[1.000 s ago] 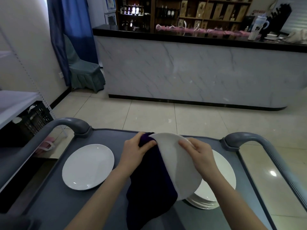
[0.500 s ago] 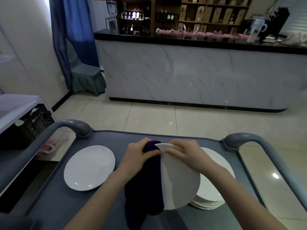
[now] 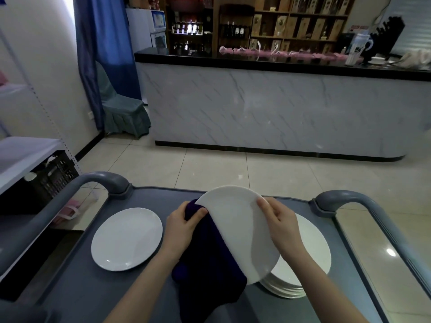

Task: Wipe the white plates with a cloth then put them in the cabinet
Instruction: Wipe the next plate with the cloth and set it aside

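Over the grey cart [image 3: 149,297] I hold a white plate [image 3: 235,224] tilted up. My right hand [image 3: 277,220] grips its right rim. My left hand [image 3: 184,223] holds a dark purple cloth [image 3: 210,262] against the plate's left edge; the cloth hangs down below it. A stack of several white plates [image 3: 307,259] sits on the cart under my right forearm. One single white plate [image 3: 127,238] lies flat on the cart at the left.
Grey cart handles rise at the left [image 3: 98,185] and right [image 3: 363,203]. A marble-fronted counter [image 3: 279,108] stands across the tiled floor. A white shelf unit with a black crate [image 3: 53,176] is at the left, a covered chair [image 3: 121,110] beyond it.
The held plate has turned and swung up, its upper rim now higher and farther from me. My right hand slid from the top rim to the right rim; my left hand stays at the left edge.
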`<action>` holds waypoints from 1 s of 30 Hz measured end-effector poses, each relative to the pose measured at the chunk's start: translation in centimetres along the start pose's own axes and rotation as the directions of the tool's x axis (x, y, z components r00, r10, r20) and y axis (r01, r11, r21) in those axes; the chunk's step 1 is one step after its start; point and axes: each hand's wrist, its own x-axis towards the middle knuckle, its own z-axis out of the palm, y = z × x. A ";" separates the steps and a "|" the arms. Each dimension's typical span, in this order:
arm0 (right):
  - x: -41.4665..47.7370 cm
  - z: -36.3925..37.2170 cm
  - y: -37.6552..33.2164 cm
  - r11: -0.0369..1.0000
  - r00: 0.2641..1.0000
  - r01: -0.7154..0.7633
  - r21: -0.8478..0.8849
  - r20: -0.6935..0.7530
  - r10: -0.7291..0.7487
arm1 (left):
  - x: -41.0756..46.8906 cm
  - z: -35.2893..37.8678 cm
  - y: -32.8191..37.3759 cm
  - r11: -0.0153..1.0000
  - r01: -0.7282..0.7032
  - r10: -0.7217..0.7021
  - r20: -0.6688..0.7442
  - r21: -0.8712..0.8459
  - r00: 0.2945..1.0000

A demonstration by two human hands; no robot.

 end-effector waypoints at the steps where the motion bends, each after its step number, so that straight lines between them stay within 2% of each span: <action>1: 0.0 -0.2 -0.2 0.999 0.999 0.026 -0.035 0.034 -0.025 | 0.1 -0.1 0.0 1.000 -0.009 0.008 0.027 0.023 1.000; 4: 0.7 -0.8 -0.8 0.974 0.981 0.126 -0.189 0.169 -0.094 | 0.8 -0.3 0.6 0.989 -0.091 0.074 0.139 0.116 0.987; 6: 1.0 -0.6 -0.9 0.938 0.946 0.212 -0.275 0.299 -0.126 | 1.3 -0.1 1.5 0.970 -0.175 0.125 0.271 0.167 0.954; 8: 0.8 0.0 -0.9 0.915 0.910 0.272 -0.298 0.388 -0.143 | 1.4 0.3 2.1 0.944 -0.249 0.150 0.392 0.217 0.908; 9: 0.7 0.2 -0.9 0.915 0.908 0.278 -0.292 0.391 -0.151 | 1.4 0.5 2.2 0.940 -0.257 0.150 0.404 0.225 0.902; 11: 0.5 0.3 -0.9 0.936 0.933 0.247 -0.252 0.323 -0.159 | 1.5 0.6 2.0 0.952 -0.225 0.150 0.326 0.207 0.933; 14: 0.0 0.3 -0.6 0.991 0.993 0.089 -0.100 0.091 -0.080 | 1.3 0.2 1.2 0.981 -0.139 0.123 0.124 0.135 0.985; 16: -0.5 0.6 -0.4 0.999 0.998 -0.025 0.044 -0.060 0.027 | 0.9 0.0 0.5 1.000 -0.030 0.030 0.017 0.004 0.999; 18: -0.8 0.8 -0.2 0.991 0.992 -0.083 0.104 -0.090 0.093 | 0.2 0.0 -0.1 0.993 0.058 -0.060 -0.019 -0.102 0.998; 21: -0.4 0.0 0.0 0.999 0.997 -0.047 -0.019 0.055 0.048 | -0.2 -0.2 -0.5 0.990 0.071 -0.075 -0.024 -0.122 0.997; 23: 0.1 -0.8 -0.3 0.993 0.986 0.026 -0.118 0.167 -0.006 | -0.2 -0.4 -0.4 0.996 0.025 -0.027 -0.022 -0.087 0.999; 25: 0.8 -1.0 -0.9 0.980 0.964 0.095 -0.172 0.262 -0.047 | 0.0 -0.4 0.2 0.998 -0.066 0.065 0.052 0.020 0.996; 27: 1.2 -0.4 -1.8 0.945 0.915 0.193 -0.264 0.396 -0.076 | 0.1 0.1 1.1 0.980 -0.158 0.133 0.186 0.124 0.973; 29: 1.3 0.4 -2.3 0.891 0.866 0.296 -0.344 0.491 -0.098 | 0.1 0.6 1.7 0.971 -0.191 0.150 0.253 0.146 0.956; 30: 1.4 0.7 -2.3 0.882 0.863 0.313 -0.352 0.492 -0.110 | 0.2 0.7 1.7 0.972 -0.187 0.147 0.253 0.142 0.956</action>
